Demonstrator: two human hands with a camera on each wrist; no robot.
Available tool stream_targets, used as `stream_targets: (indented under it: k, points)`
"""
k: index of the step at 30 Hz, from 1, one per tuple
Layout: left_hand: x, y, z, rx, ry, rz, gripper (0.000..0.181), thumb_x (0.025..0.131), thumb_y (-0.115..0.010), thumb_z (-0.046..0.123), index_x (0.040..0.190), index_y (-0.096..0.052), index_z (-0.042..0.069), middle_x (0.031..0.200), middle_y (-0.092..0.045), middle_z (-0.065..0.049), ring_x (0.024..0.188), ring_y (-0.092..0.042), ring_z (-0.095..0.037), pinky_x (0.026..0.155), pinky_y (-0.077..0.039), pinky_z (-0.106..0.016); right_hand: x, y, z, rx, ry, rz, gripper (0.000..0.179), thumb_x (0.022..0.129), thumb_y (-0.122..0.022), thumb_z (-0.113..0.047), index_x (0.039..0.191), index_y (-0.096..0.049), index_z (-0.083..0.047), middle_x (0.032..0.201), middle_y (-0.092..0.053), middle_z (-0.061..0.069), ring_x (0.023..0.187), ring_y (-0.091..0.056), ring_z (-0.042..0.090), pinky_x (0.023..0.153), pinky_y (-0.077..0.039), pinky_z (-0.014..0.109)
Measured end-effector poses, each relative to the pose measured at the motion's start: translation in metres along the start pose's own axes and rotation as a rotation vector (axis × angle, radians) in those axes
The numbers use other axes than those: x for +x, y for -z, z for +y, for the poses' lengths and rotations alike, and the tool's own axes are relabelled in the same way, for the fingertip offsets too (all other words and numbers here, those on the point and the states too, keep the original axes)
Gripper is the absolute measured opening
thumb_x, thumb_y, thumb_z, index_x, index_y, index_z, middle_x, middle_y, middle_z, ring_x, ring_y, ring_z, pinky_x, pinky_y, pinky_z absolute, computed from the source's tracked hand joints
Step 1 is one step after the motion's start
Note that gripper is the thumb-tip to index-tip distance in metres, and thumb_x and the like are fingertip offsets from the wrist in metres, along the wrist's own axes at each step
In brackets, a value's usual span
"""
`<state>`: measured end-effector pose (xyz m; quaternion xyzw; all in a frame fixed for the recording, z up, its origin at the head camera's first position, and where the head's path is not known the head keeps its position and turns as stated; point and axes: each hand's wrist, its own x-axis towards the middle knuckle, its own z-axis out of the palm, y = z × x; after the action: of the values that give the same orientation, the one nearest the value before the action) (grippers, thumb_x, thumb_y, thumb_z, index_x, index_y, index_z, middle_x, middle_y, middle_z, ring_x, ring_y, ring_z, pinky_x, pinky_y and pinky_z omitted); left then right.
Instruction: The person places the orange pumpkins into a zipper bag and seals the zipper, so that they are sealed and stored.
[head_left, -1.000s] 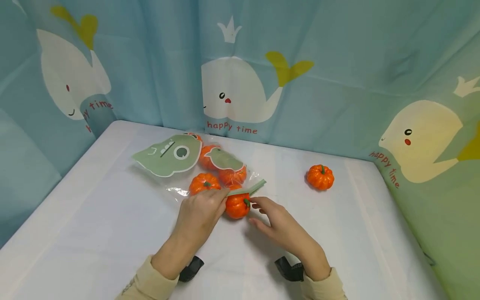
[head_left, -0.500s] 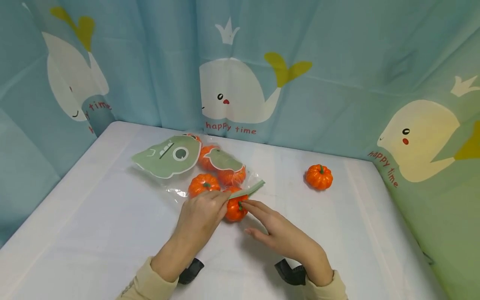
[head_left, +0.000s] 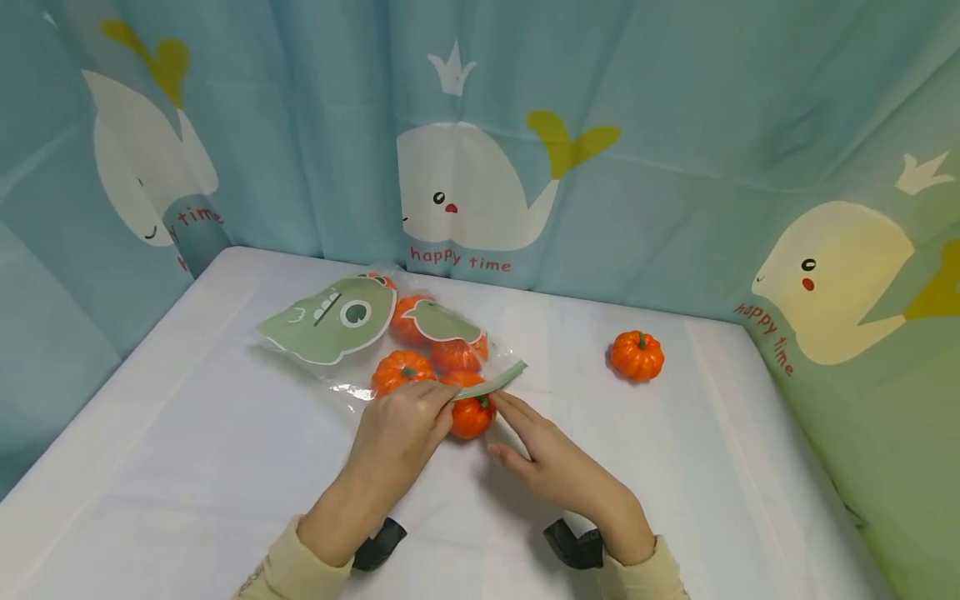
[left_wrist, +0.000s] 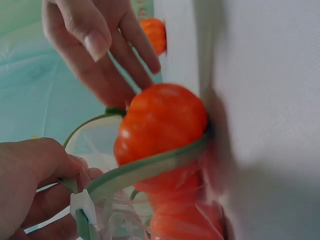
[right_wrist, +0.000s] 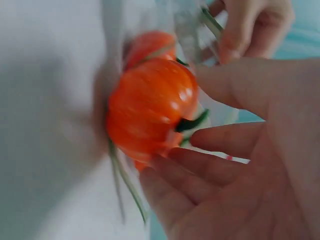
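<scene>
A clear zip bag (head_left: 330, 321) with green monster prints lies on the table, several toy pumpkins inside it. My left hand (head_left: 397, 425) pinches the green zip edge at the near side of its mouth, next to a white slider (left_wrist: 82, 206). One orange pumpkin (right_wrist: 150, 105) with a green stem sits in that mouth, partly under the green rim (left_wrist: 150, 165). Fingers of my right hand (head_left: 551, 458) are extended against this pumpkin beside its stem, the thumb held apart from them.
Another orange pumpkin (head_left: 636, 357) lies by itself toward the back right of the white table (head_left: 675, 467). A blue-green curtain (head_left: 675, 167) printed with whales rises behind the table and along its sides.
My right hand's fingers have come in from the pumpkin's right side to its stem and the bag's rim. The pumpkin has turned slightly to the left. My left hand keeps its grip.
</scene>
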<state>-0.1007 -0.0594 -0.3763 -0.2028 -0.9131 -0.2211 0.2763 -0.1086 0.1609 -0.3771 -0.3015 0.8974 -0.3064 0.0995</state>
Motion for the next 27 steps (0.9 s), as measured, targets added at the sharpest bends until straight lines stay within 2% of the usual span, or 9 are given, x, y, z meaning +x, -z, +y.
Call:
stream_targets:
  k: [5, 8, 11, 14, 17, 23, 27]
  points:
    - [0.0, 0.001, 0.0, -0.024, 0.017, -0.01, 0.019, 0.08, -0.076, 0.005, 0.097, -0.076, 0.012, 0.084, -0.073, 0.001, 0.071, -0.067, -0.016, 0.057, -0.055, -0.032, -0.011, 0.011, 0.003, -0.026, -0.021, -0.075, 0.056, 0.1, -0.059, -0.024, 0.15, -0.041, -0.007, 0.156, -0.04, 0.009, 0.144, -0.041, 0.028, 0.113, -0.039, 0.048]
    - [0.001, 0.001, 0.001, -0.024, 0.004, -0.01, 0.018, 0.079, -0.076, 0.004, 0.095, -0.076, 0.012, 0.082, -0.073, 0.001, 0.069, -0.066, -0.015, 0.056, -0.054, -0.031, -0.012, 0.011, 0.001, -0.053, -0.023, -0.126, 0.053, 0.1, -0.058, -0.025, 0.149, -0.044, -0.008, 0.158, -0.035, 0.01, 0.142, -0.043, 0.029, 0.11, -0.042, 0.049]
    - [0.001, 0.0, 0.002, -0.008, -0.02, -0.016, 0.017, 0.079, -0.076, 0.004, 0.094, -0.076, 0.012, 0.083, -0.073, 0.001, 0.072, -0.069, -0.016, 0.059, -0.056, -0.032, -0.01, 0.005, -0.002, -0.077, -0.029, -0.129, 0.057, 0.099, -0.06, -0.025, 0.151, -0.041, -0.01, 0.162, -0.027, 0.01, 0.143, -0.041, 0.031, 0.11, -0.043, 0.047]
    - [-0.001, -0.001, 0.004, 0.016, -0.047, -0.027, 0.019, 0.079, -0.078, 0.008, 0.097, -0.076, 0.012, 0.087, -0.075, 0.0, 0.077, -0.071, -0.018, 0.063, -0.058, -0.033, -0.005, -0.003, -0.005, -0.124, -0.003, -0.092, 0.062, 0.097, -0.062, -0.021, 0.153, -0.037, -0.01, 0.164, -0.022, 0.01, 0.142, -0.042, 0.033, 0.108, -0.045, 0.047]
    - [-0.003, -0.004, 0.006, 0.033, -0.078, -0.024, 0.022, 0.078, -0.081, 0.011, 0.1, -0.077, 0.012, 0.09, -0.075, 0.001, 0.08, -0.071, -0.018, 0.065, -0.059, -0.034, -0.001, -0.013, -0.005, -0.187, 0.057, -0.029, 0.064, 0.096, -0.064, -0.019, 0.153, -0.037, -0.011, 0.162, -0.024, 0.014, 0.138, -0.045, 0.035, 0.103, -0.049, 0.046]
    - [-0.004, -0.005, 0.009, 0.008, -0.127, 0.039, 0.024, 0.078, -0.08, 0.009, 0.102, -0.078, 0.013, 0.091, -0.074, 0.002, 0.081, -0.07, -0.017, 0.067, -0.059, -0.032, 0.008, -0.028, -0.004, -0.315, 0.177, 0.121, 0.058, 0.092, -0.069, -0.019, 0.144, -0.044, -0.01, 0.152, -0.034, 0.019, 0.132, -0.05, 0.032, 0.098, -0.052, 0.042]
    - [-0.003, -0.003, 0.01, -0.028, -0.133, 0.057, 0.025, 0.078, -0.08, 0.007, 0.103, -0.078, 0.01, 0.091, -0.075, 0.001, 0.084, -0.07, -0.017, 0.072, -0.059, -0.03, 0.012, -0.033, -0.003, -0.328, 0.19, 0.144, 0.052, 0.092, -0.07, -0.018, 0.138, -0.047, -0.01, 0.15, -0.036, 0.019, 0.131, -0.049, 0.032, 0.099, -0.052, 0.043]
